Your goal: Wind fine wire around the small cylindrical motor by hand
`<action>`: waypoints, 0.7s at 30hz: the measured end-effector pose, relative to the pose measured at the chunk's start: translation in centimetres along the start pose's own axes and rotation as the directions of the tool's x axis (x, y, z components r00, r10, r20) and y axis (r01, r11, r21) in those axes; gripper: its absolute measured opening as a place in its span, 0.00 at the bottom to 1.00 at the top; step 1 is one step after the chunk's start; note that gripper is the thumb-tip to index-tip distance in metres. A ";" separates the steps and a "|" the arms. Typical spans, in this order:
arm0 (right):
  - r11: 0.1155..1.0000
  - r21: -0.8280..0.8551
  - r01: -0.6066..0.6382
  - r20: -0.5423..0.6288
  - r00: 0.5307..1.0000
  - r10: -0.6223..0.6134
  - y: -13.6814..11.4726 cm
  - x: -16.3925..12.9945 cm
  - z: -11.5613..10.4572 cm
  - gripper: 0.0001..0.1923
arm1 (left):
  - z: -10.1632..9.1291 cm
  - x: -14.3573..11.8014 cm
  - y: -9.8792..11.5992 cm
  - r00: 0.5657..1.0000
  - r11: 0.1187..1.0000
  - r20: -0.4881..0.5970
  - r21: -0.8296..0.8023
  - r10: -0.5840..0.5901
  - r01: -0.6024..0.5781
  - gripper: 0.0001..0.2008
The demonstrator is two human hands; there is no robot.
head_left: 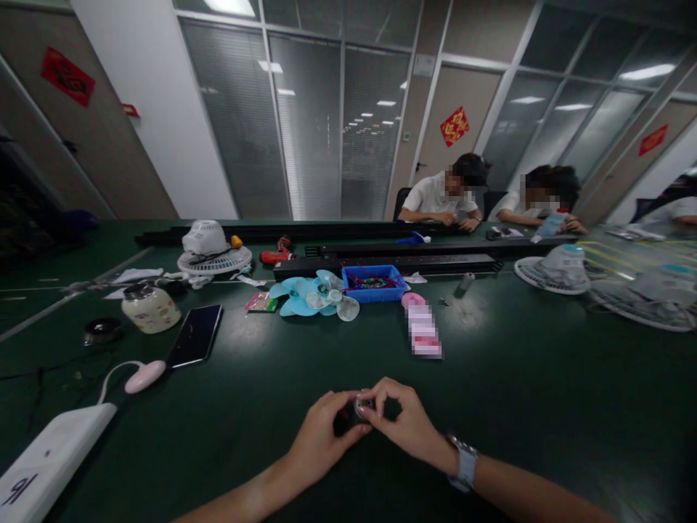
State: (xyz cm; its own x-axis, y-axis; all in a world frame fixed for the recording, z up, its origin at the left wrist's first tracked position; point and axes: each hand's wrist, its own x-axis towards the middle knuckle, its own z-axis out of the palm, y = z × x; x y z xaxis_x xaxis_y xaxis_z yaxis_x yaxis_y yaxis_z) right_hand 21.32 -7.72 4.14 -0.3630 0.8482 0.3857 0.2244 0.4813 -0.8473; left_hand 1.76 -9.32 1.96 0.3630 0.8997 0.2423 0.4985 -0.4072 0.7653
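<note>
Low over the green table [517,378], near its front edge: left hand [321,436] and right hand [406,425] meeting, fingertips of both pinched on a small round metal-topped part [362,405] caught between them. Part mostly hidden under the curled fingers [381,396], only its pale top showing. Well beyond, apart from the hands: black phone [194,336], blue fan blade [305,294], blue tray [373,283].
</note>
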 end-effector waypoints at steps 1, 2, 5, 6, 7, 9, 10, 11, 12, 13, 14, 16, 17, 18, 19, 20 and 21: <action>1.000 0.001 -0.005 0.026 1.000 0.005 0.1 0.5 -0.3 0.13 | -0.1 0.3 -0.1 1.000 1.000 0.010 0.003 0.007 -0.007 0.18; 1.000 -0.001 -0.009 0.048 0.999 0.009 0.3 1.0 -0.5 0.14 | -0.3 0.7 -0.3 1.000 1.000 0.017 0.006 0.013 -0.013 0.18; 1.000 -0.013 -0.016 0.090 0.996 0.017 1.2 2.7 -0.7 0.13 | -1.0 1.5 -1.2 1.000 1.000 0.021 0.024 0.019 -0.020 0.16; 1.000 -0.015 -0.017 0.097 0.995 0.018 1.5 3.3 -0.6 0.13 | -1.3 1.8 -1.4 1.000 0.999 0.018 0.029 0.019 -0.020 0.16; 1.000 -0.015 -0.017 0.101 0.995 0.018 1.9 3.8 -0.5 0.13 | -1.5 2.1 -1.7 1.000 0.999 0.016 0.033 0.019 -0.020 0.16; 1.000 -0.010 -0.014 0.100 0.995 0.015 2.6 4.8 -0.3 0.13 | -1.7 2.7 -2.1 1.000 0.999 0.009 0.038 0.017 -0.017 0.16; 1.000 -0.006 -0.012 0.096 0.995 0.013 2.8 5.2 -0.2 0.13 | -1.8 3.0 -2.3 1.000 0.999 0.004 0.041 0.014 -0.014 0.17; 1.000 -0.002 -0.010 0.092 0.996 0.010 3.0 5.6 -0.1 0.13 | -1.8 3.3 -2.5 1.000 0.999 0.002 0.045 0.011 -0.011 0.17; 1.000 0.002 -0.006 0.089 0.996 0.005 3.2 5.8 -0.1 0.13 | -1.9 3.6 -2.7 1.000 0.999 -0.001 0.048 0.008 -0.008 0.17; 1.000 0.005 0.000 0.090 0.996 0.000 3.3 6.0 -0.1 0.13 | -1.9 3.8 -2.8 1.000 0.999 -0.002 0.049 0.005 -0.005 0.16; 1.000 0.006 0.006 0.094 0.996 -0.007 3.4 6.1 -0.2 0.13 | -1.9 4.0 -3.0 1.000 0.999 -0.001 0.048 0.004 -0.004 0.16; 1.000 0.004 0.018 0.105 0.994 -0.018 3.4 6.3 -0.3 0.13 | -1.9 4.2 -3.2 1.000 0.999 0.005 0.041 0.006 -0.006 0.15; 1.000 0.001 0.023 0.110 0.994 -0.023 3.4 6.3 -0.4 0.13 | -2.0 4.3 -3.3 1.000 0.999 0.009 0.034 0.006 -0.006 0.15; 1.000 -0.003 0.028 0.113 0.993 -0.027 3.4 6.3 -0.4 0.13 | -2.0 4.4 -3.4 1.000 1.000 0.015 0.025 0.006 -0.006 0.15; 0.999 -0.006 0.032 0.116 0.993 -0.031 3.4 6.4 -0.5 0.13 | -2.1 4.4 -3.4 1.000 1.000 0.023 0.014 0.007 -0.007 0.16; 0.999 -0.008 0.037 0.117 0.992 -0.036 3.4 6.4 -0.5 0.13 | -2.2 4.5 -3.5 0.999 1.000 0.031 0.004 0.008 -0.008 0.16; 0.999 -0.009 0.042 0.117 0.992 -0.041 3.4 6.5 -0.4 0.13 | -2.2 4.5 -3.5 0.999 1.000 0.041 -0.004 0.009 -0.009 0.16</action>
State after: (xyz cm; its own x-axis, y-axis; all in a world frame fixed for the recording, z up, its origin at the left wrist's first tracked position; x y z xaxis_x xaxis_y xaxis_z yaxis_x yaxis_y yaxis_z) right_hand 20.13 -0.45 3.91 -0.4752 0.7961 0.3747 0.2166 0.5186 -0.8271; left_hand -0.09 -3.45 1.69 0.3995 0.8887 0.2250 0.4919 -0.4149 0.7655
